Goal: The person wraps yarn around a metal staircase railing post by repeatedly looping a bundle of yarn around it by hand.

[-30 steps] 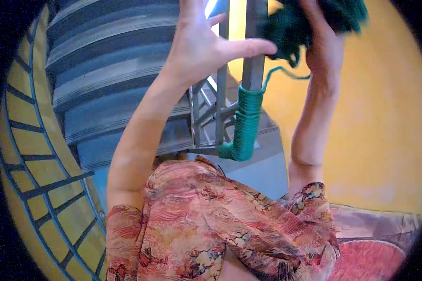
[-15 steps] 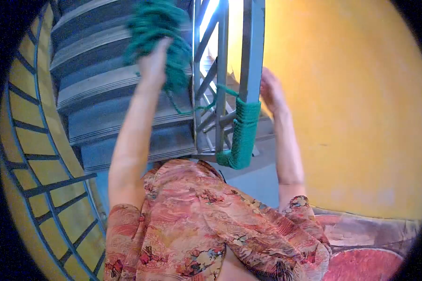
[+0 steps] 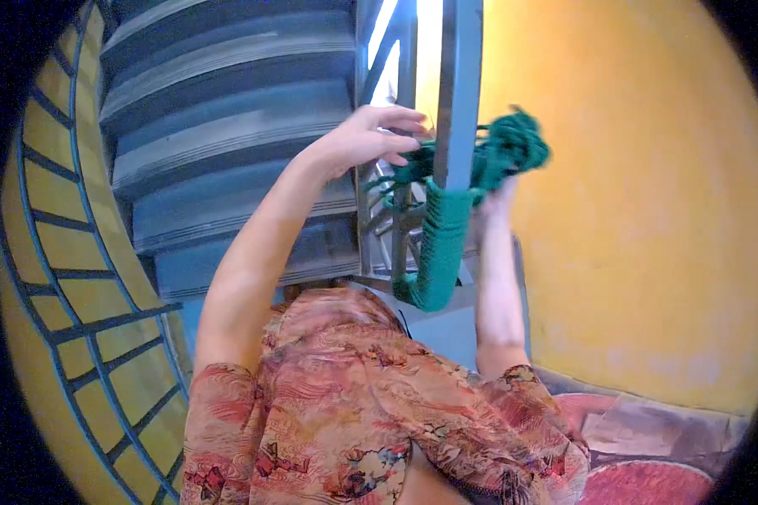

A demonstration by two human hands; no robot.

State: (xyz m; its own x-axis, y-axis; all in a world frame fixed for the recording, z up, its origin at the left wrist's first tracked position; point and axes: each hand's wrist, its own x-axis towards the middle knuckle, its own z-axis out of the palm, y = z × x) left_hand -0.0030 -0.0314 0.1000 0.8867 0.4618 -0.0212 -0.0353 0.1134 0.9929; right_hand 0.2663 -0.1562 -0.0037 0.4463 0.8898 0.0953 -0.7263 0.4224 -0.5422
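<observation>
Green rope wrapping point(image 3: 446, 231) lies in close, snug turns around the lower end of a grey metal handrail point(image 3: 461, 93). On the rail's right side, a loose bundle of green rope point(image 3: 514, 147) is held from below by my right hand point(image 3: 499, 198), whose fingers are partly hidden by the strands. Part of the bundle passes behind the rail to its left side. There my left hand point(image 3: 377, 137) is open, fingers stretched toward the rail, just above and beside the strands. Whether its fingertips touch the rope I cannot tell.
Grey stairs point(image 3: 236, 126) rise beyond the railing on the left. A barred metal railing point(image 3: 76, 273) runs along the far left side. Close on the right stands a yellow wall point(image 3: 632, 210), with a red round shape point(image 3: 648, 484) low down by it.
The rope bundle has gone from my left hand, left of the rail, to my right hand on its right side, passing behind the rail. My left hand has let go and moved right.
</observation>
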